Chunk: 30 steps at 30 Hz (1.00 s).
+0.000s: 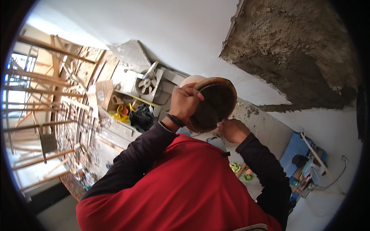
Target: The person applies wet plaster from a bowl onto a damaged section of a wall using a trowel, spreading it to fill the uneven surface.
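Dish [214, 104], round, brown-rimmed and dark inside, of a material that I cannot make out, is held tilted between the two hands, just right of the left hand [184, 102] and up and left of the right hand [234, 131]. The left hand grasps the rim, fingers bent over its upper-left edge; the right hand is curled at the lower edge, though whether it grips the rim or something small I cannot tell. A pale, rounded object [190, 80] shows behind. A rough, grey-brown wall patch [285, 57] meets smooth white wall [181, 34] along a ragged edge, and a broad-bladed pale fan [147, 85] sits leftward
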Each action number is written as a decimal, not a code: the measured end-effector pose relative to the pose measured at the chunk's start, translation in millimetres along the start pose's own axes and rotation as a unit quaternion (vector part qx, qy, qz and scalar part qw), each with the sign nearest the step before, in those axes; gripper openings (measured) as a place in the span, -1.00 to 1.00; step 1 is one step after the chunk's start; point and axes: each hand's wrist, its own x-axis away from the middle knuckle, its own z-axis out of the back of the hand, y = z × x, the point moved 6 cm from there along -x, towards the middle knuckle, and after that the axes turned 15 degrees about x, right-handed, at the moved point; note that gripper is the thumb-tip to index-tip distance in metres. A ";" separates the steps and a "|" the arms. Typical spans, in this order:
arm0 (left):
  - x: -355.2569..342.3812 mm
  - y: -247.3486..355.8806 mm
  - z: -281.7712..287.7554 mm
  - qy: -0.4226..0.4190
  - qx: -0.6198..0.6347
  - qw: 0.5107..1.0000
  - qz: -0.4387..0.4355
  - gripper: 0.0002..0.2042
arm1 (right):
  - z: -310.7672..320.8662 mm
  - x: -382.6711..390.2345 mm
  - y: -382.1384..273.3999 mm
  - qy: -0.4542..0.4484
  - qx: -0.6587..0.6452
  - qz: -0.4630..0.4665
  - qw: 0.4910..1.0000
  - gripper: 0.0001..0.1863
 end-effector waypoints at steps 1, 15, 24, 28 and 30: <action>5.6 -2.0 -3.0 0.011 0.002 1.000 -0.010 -0.81 | 1.3 6.5 12.0 -0.001 0.035 0.018 0.999 -0.60; 118.5 -34.7 -66.0 0.271 0.072 0.956 -0.090 -0.80 | 50.9 69.1 100.8 0.046 0.247 0.256 0.934 -0.72; 156.2 -49.7 -80.1 0.264 0.181 0.943 -0.095 -0.79 | -10.1 69.4 95.8 -0.027 0.218 0.214 0.952 -0.71; 172.4 -49.0 -68.9 0.272 0.094 0.955 -0.067 -0.73 | -62.5 65.6 65.3 0.020 0.042 0.270 0.962 -0.69; 184.3 -41.7 -51.8 0.273 0.090 0.954 -0.080 -0.72 | -69.7 75.5 44.3 0.025 0.015 0.258 0.966 -0.70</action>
